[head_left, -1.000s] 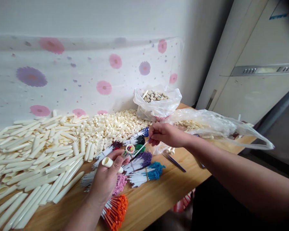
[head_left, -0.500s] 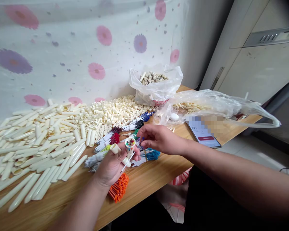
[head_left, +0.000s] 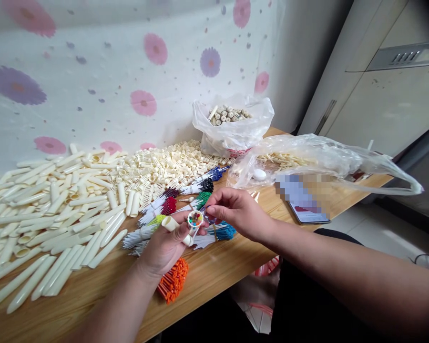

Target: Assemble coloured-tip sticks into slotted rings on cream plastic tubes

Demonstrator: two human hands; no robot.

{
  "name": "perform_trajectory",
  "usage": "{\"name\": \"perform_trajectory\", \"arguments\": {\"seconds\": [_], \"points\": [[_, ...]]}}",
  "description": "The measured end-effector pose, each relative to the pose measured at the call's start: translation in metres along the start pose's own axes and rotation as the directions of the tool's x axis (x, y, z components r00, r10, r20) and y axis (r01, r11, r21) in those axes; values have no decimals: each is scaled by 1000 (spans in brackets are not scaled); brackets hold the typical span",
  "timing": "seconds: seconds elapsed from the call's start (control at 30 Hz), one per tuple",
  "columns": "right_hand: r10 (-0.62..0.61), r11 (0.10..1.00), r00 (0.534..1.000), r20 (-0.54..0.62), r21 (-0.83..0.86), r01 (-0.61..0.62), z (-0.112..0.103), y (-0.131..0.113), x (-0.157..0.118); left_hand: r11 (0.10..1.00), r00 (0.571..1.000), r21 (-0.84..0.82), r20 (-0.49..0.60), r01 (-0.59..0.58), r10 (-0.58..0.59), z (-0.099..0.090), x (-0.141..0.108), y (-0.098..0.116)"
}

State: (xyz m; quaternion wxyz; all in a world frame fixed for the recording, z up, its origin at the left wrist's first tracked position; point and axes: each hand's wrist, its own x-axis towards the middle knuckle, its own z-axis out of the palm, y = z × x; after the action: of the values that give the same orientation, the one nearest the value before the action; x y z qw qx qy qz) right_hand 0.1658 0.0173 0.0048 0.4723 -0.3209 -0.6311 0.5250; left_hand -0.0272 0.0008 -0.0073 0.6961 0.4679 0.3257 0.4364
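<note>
My left hand [head_left: 163, 249] is closed around cream plastic pen parts. Among them is a round pen piece [head_left: 190, 226] tipped toward me, its open end filled with several coloured refill ends. A second, hollow cream tube [head_left: 169, 224] pokes out between thumb and fingers. Close by on the right, my right hand [head_left: 238, 213] pinches a thin pen refill with a purple-blue end, mostly hidden by the fingertips, at the rim of the round piece. Below and behind the hands lie refill bundles: orange [head_left: 173, 281], blue [head_left: 226, 232], red [head_left: 168, 206], green [head_left: 202, 199] and black [head_left: 204, 186].
Long cream pen barrels [head_left: 57, 209] cover the table's left side, beside a heap of short slotted cream pieces [head_left: 157, 166]. Farther back stands a plastic bag [head_left: 232, 136] of parts. Another clear bag [head_left: 329, 152] and a phone [head_left: 303, 202] lie to the right.
My right hand has come down and left, bringing its pinched fingertips to the open end of the round piece. The left hand keeps its hold. The view has shifted slightly.
</note>
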Motion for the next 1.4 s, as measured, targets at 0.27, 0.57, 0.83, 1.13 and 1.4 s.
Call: {"name": "perform_trajectory", "arguments": {"seconds": [0.27, 0.57, 0.83, 1.13, 1.4], "points": [[-554, 713, 831, -40, -538, 449, -21, -70, -31, 978, 983, 101, 33, -184, 182, -15, 3, 2], [-615, 450, 743, 265, -656, 606, -11, -113, -70, 932, 955, 212, 94, -294, 280, -20, 6, 5], [-554, 376, 727, 406, -658, 653, -10, -106, -63, 883, 953, 359, 134, -302, 271, -16, 2, 12], [-595, 520, 748, 294, -569, 637, 6, -66, -44, 797, 926, 474, 146, -375, 349, -21, 2, 10], [-596, 489, 785, 169, -698, 522, 4, -48, -39, 694, 892, 595, 94, -406, 442, -13, 1, 11]]}}
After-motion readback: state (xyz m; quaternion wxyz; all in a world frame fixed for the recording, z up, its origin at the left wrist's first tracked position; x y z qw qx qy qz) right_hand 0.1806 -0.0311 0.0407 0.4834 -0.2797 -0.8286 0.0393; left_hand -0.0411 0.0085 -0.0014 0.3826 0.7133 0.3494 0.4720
